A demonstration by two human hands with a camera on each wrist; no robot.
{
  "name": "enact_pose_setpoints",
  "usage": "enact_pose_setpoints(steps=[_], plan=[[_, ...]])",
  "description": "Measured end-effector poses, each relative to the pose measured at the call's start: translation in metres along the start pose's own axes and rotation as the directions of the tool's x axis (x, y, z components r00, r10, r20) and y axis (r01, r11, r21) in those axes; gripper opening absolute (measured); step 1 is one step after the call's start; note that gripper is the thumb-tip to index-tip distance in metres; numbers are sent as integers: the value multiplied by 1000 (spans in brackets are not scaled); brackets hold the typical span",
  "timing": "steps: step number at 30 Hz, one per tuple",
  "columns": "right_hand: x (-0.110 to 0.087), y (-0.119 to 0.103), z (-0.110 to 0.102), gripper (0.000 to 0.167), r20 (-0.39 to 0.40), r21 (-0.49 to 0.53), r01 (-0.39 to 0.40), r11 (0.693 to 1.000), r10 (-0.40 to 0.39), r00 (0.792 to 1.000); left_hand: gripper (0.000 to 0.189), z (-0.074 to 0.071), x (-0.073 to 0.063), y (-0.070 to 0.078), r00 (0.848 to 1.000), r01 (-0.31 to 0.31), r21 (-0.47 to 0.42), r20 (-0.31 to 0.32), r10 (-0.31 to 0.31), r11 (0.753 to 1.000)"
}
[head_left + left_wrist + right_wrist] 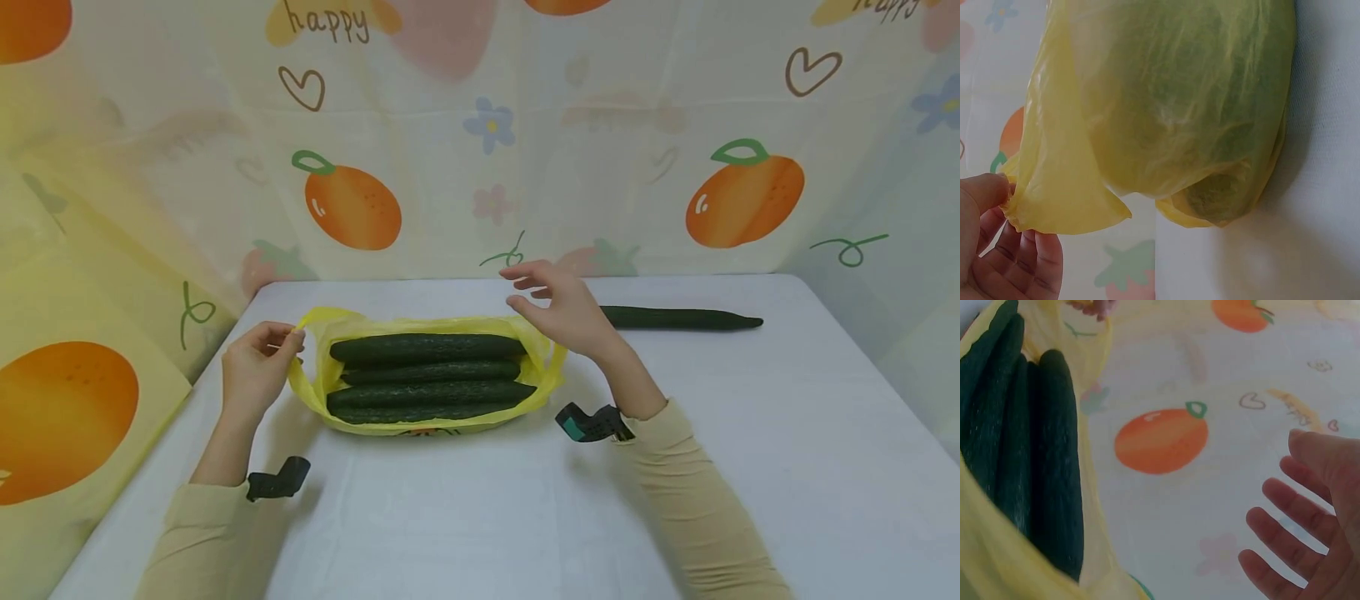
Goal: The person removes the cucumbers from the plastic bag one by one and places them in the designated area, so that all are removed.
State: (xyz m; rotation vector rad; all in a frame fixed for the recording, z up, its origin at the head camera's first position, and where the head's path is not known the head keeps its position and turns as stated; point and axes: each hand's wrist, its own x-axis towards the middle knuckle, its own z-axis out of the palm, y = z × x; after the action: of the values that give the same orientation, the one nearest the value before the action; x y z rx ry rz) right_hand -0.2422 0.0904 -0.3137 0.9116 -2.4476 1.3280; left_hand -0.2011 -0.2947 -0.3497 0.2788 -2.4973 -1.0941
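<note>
A yellow plastic bag (450,429) lies on its side of the table with its mouth spread upward, and several long dark green cucumbers (431,392) lie side by side in it. My left hand (258,358) pinches the bag's left handle between thumb and fingers; the left wrist view shows the handle (1060,187) drawn out from the bag. Over the bag's far right corner, my right hand (562,308) hovers with fingers spread and slightly bent, holding nothing. In the right wrist view the fingers (1291,544) are apart from the bag and the cucumbers (1054,456).
One more cucumber (682,318) lies on the white tabletop (465,517) at the back right, partly hidden behind my right hand. A cloth backdrop (525,167) printed with oranges and hearts hangs behind the table and along its left side.
</note>
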Motion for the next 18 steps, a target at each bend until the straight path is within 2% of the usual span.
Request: enact_pose_setpoints(steps=[7,18], plan=[[9,-7,22,38,73,57,-8,998,4,997,26,4,0,-1,1000,-14,-2,-14,14,1000],[17,-2,53,36,126,106,-111,988,97,987,27,5,1,-3,1000,-28,22,-4,28,999]])
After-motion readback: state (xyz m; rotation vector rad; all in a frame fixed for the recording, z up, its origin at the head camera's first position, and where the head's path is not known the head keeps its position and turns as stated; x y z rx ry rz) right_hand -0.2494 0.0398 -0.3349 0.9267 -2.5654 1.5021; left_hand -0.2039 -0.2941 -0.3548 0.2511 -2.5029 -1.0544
